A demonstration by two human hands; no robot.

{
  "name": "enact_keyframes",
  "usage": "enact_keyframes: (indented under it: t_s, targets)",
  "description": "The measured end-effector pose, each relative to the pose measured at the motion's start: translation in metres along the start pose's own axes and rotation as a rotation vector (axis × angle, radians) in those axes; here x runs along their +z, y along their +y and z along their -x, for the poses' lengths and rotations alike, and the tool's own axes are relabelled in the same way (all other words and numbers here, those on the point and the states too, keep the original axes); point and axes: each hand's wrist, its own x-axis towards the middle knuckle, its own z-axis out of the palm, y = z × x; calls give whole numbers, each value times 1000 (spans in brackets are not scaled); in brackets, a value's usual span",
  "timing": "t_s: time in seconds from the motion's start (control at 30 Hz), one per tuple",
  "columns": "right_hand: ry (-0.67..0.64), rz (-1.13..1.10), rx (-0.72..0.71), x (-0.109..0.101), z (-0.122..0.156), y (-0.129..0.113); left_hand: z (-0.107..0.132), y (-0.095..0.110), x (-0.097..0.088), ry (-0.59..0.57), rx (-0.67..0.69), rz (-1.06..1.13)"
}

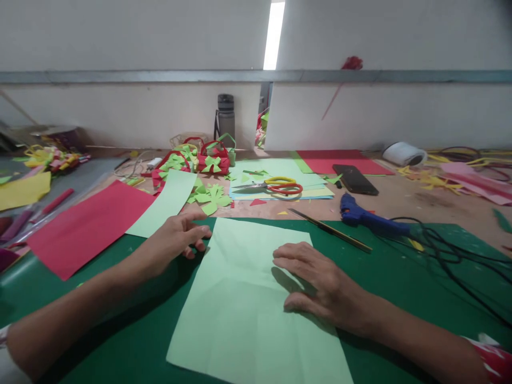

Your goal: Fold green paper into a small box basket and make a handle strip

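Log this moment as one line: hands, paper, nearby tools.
left hand: fingertips at top-left corner of light green sheet | right hand: flat on sheet | under: green mat | nearby: scissors, blue glue gun

No readable text, labels or numbers anywhere.

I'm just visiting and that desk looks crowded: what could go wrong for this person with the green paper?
The light green sheet lies loose on the mat, held under the flat right hand, so it might slip or crease crookedly. The black cord of the glue gun trails near the right forearm and could snag, perhaps dragging the gun across.
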Motion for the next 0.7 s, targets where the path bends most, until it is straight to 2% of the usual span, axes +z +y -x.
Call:
enact_keyframes:
  t_s: [0.1, 0.2, 0.3, 0.4, 0.57, 0.7]
  targets:
    - [-91, -45, -52, -2, -2, -1, -5, 4, 2, -4, -5, -27]
    - [-180, -96, -81, -4, -4, -2, -14, 6, 3, -64, -10, -63]
    - [-200, -105, -65, -7, -5, -3, -21, 8, 7, -106, 5, -101]
    - [-223, -79, -27, -10, -9, -6, -22, 8, 14, -100, 75, -130]
    - [-312, -65, 13, -15, -26, -24, -18, 3, 24, -64, 163, -159]
    - [-400, -81, -37, -9, -42, -40, -21, 1, 25, -69, 176, -142]
